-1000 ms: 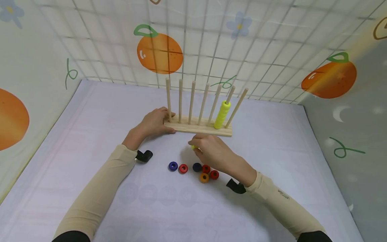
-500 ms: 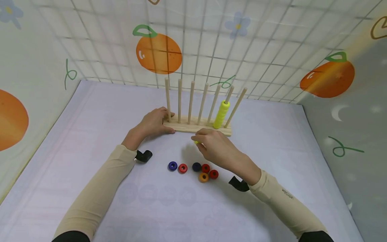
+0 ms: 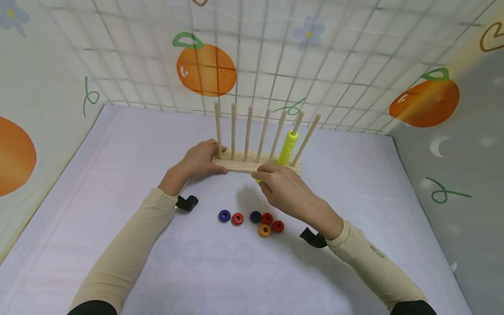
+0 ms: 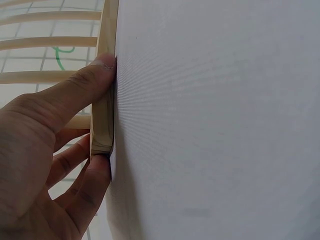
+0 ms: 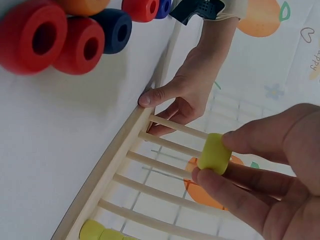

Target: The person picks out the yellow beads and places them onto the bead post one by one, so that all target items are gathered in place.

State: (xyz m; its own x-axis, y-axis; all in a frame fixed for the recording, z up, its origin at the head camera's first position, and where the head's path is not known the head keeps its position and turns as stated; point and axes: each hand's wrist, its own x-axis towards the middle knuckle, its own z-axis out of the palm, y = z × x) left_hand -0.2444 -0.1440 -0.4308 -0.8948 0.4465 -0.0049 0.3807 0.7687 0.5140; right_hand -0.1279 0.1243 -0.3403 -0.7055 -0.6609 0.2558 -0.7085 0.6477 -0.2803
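Observation:
My left hand (image 3: 201, 159) grips the left end of a wooden peg rack (image 3: 240, 165), which has a flat base and several upright pegs. In the left wrist view the thumb lies along the base's front edge and the fingers curl around its end. My right hand (image 3: 285, 186) pinches a yellow bead (image 5: 215, 154) between thumb and fingertips, in front of the rack. From the head view most of this bead is hidden by the fingers. A stack of yellow beads (image 3: 288, 148) sits on the second peg from the right; the other pegs carry none.
Loose beads lie on the white cloth in front of the rack: a blue one (image 3: 224, 215), a dark blue one (image 3: 255, 217), several red ones such as this red bead (image 3: 237, 219), and an orange one (image 3: 264, 230). A grid-patterned curtain (image 3: 267, 57) rises behind the rack.
My right hand has moved up and slightly right, toward the rack's base, carrying the yellow bead. The left hand stays on the rack's end, and the loose beads lie as before.

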